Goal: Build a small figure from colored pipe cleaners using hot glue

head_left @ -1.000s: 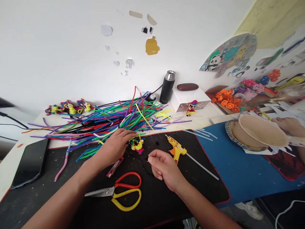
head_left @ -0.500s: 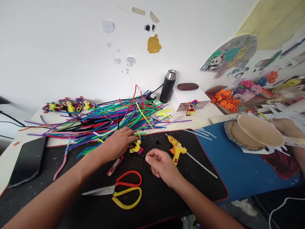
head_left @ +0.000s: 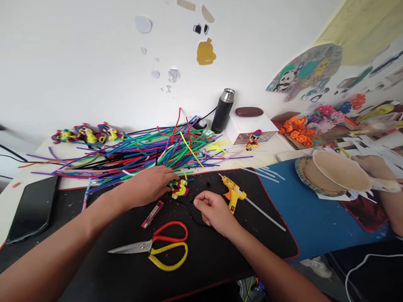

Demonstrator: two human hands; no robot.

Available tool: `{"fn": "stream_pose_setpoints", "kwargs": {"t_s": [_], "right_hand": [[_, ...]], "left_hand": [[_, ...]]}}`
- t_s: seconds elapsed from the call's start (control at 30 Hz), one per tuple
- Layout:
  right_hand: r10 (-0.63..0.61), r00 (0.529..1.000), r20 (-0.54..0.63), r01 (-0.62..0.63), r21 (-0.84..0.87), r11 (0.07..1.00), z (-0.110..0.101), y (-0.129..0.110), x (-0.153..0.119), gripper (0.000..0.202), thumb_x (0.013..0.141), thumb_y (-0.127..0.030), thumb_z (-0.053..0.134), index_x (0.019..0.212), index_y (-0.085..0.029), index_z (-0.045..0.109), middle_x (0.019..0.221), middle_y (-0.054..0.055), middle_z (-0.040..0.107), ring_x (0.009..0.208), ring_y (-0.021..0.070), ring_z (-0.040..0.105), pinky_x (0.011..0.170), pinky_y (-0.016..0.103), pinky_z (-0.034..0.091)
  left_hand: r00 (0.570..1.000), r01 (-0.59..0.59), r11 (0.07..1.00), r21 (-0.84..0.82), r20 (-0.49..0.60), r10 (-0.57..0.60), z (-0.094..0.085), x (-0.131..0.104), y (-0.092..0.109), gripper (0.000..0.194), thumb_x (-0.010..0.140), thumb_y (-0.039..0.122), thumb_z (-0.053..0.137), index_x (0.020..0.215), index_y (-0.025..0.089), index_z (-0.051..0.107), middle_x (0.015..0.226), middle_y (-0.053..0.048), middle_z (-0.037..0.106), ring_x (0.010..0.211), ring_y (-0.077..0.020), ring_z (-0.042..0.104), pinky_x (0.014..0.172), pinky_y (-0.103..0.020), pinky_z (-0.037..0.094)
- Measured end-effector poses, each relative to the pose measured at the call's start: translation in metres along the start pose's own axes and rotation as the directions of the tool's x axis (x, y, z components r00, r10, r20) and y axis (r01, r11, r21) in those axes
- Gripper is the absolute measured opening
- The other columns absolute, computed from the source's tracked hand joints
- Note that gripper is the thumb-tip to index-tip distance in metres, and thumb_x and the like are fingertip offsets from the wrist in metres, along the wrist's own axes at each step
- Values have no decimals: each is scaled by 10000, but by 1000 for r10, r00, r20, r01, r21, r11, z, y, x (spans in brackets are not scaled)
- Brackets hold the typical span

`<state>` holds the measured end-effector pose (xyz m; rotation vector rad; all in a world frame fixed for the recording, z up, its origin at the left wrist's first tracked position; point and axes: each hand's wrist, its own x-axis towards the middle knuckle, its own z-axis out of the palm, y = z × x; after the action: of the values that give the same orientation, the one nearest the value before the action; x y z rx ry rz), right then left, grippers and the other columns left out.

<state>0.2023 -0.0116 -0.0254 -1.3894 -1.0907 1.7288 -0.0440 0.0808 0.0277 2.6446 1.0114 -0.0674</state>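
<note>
Pinches the colourful figure (head_left: pixel 180 188) with the left hand (head_left: pixel 155 181); with the right hand (head_left: pixel 213 210), pinches a small black piece (head_left: pixel 192 201), barely visible.

Behind the white desk (head_left: pixel 266 154), white wall (head_left: pixel 78 50) dotted with flat cutouts (head_left: pixel 206 52); above the desk's right end, pale yellow panel (head_left: pixel 368 29); below the desk, grey floor (head_left: pixel 311 288); soft light.

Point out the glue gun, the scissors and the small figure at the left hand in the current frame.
Glue gun (head_left: pixel 233 193): head view, on its yellow body.
Scissors (head_left: pixel 146 246): head view, at the pivot.
Small figure (head_left: pixel 180 189): head view, on its yellow part.
</note>
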Motion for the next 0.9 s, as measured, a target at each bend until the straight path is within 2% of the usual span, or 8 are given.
{"fn": "stream_pose_setpoints", "kwargs": {"t_s": [0.13, 0.23, 0.37, 0.63, 0.9], "right_hand": [[9, 1000, -11, -10, -30, 1000, 2, -2, 4, 214, 841, -398, 702, 833, -206, 607, 531, -114, 464, 335, 71, 401, 360, 217, 248], [10, 1000, -20, -11, -48, 999, 5, -2, 7, 158, 867, -340, 681, 828, -208, 602, 536, -110, 473, 334, 73, 409, 358, 216, 261], [5, 1000, -19, -6, -75, 997, 7, 1, 12, 98, 901, -267, 658, 837, -207, 615, 524, -110, 464, 341, 80, 420, 362, 213, 282], [-9, 1000, -18, 7, -138, 990, 10, -2, 19, 117, 923, -261, 661, 827, -209, 619, 544, -100, 482, 367, 83, 431, 386, 216, 291], [-27, 1000, -15, 23, -224, 974, 11, -4, 20, 123, 918, -290, 646, 832, -204, 635, 507, -99, 474, 398, 104, 456, 449, 230, 297]], "left_hand": [[1000, 10, 999, -36, 29, -9, -13, -2, -1, 347, 992, 222, 585, 1324, 240, 687, 1254, -97, 722, 1152, -282, 704, 974, -357, 527], [999, 7, 994, -108, 52, -2, -24, -2, -4, 342, 1009, 295, 553, 1321, 263, 690, 1248, -76, 720, 1070, -256, 725, 896, -314, 530], [997, 22, 984, -176, 79, -8, -34, -4, -9, 373, 996, 367, 547, 1322, 270, 700, 1235, -67, 728, 1058, -259, 718, 889, -307, 523], [993, 37, 975, -219, 121, -10, -37, -3, -9, 380, 980, 442, 551, 1281, 303, 735, 1249, -54, 740, 1076, -263, 708, 932, -312, 529], [993, 7, 979, -205, 115, 17, -43, 2, -4, 386, 961, 403, 571, 1293, 295, 735, 1246, -50, 741, 1089, -271, 706, 931, -319, 524]]}}
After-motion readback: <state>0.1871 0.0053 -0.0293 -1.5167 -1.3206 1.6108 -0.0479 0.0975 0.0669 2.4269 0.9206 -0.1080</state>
